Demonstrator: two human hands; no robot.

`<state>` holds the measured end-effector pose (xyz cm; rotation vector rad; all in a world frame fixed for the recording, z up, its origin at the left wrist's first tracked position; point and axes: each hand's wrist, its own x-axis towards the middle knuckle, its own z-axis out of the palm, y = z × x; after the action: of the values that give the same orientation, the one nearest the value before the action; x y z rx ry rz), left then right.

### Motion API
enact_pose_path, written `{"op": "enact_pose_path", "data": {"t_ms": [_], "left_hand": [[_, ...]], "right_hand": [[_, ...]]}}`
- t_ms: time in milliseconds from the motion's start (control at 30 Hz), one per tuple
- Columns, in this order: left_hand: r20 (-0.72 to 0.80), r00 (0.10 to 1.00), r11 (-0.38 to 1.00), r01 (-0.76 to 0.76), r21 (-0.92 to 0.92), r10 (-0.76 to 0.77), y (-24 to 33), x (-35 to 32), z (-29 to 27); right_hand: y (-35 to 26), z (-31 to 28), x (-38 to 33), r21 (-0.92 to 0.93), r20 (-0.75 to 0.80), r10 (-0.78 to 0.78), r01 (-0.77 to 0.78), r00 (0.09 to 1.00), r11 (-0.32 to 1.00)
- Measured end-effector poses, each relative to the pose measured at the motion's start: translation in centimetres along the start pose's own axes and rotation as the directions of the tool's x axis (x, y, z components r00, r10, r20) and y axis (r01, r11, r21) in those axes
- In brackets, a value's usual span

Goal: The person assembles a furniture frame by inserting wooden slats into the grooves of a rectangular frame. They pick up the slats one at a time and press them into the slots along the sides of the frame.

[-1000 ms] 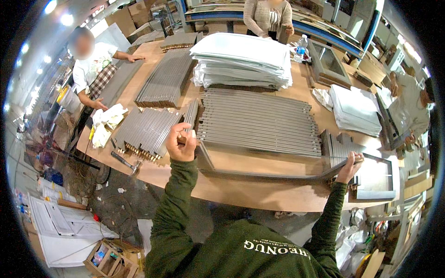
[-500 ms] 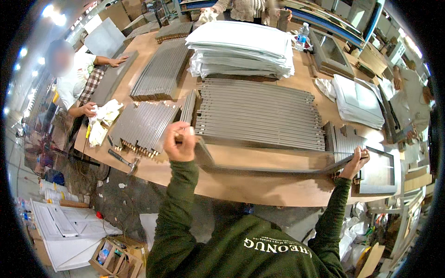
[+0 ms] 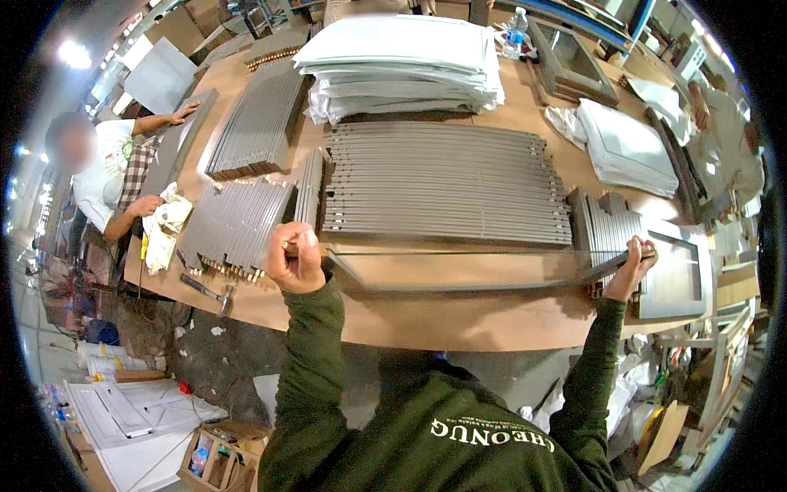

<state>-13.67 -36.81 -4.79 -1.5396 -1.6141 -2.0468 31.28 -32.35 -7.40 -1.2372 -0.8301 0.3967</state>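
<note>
In front of me a long grey U-shaped frame is held above the near part of the table. My left hand is closed around its left end and my right hand around its right end. A thin straight line spans the gap between the frame's two short arms; whether it edges a clear pane I cannot tell. Beyond the frame lies a wide stack of grey rails. Beside my left hand are shorter grey rails with light brown pegs; near my right hand stands another group of short rails.
White-wrapped panels are piled at the back. A hammer lies at the left table edge, a finished frame at the right. One person is at the left with a cloth; another person is at the right.
The view has shifted, so the table sits higher and further left. The thin line across the frame now runs more level. Both hands keep their grip.
</note>
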Motion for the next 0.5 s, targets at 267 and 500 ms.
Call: {"op": "enact_pose_path", "data": {"t_ms": [267, 500], "left_hand": [[-0.055, 0.971, 0.97, -0.226, 0.092, 0.232, -3.8, -1.4, -3.0], [-0.025, 0.999, 0.997, 0.034, -0.07, -0.036, -1.2, 0.4, -1.4]], "right_hand": [[1.7, 0.2, 0.0, 0.122, -0.008, -0.035, 0.036, 0.999, 0.992], [1.0, 0.5, -0.2, 0.111, -0.048, -0.028, 0.033, 0.998, 0.993]]}}
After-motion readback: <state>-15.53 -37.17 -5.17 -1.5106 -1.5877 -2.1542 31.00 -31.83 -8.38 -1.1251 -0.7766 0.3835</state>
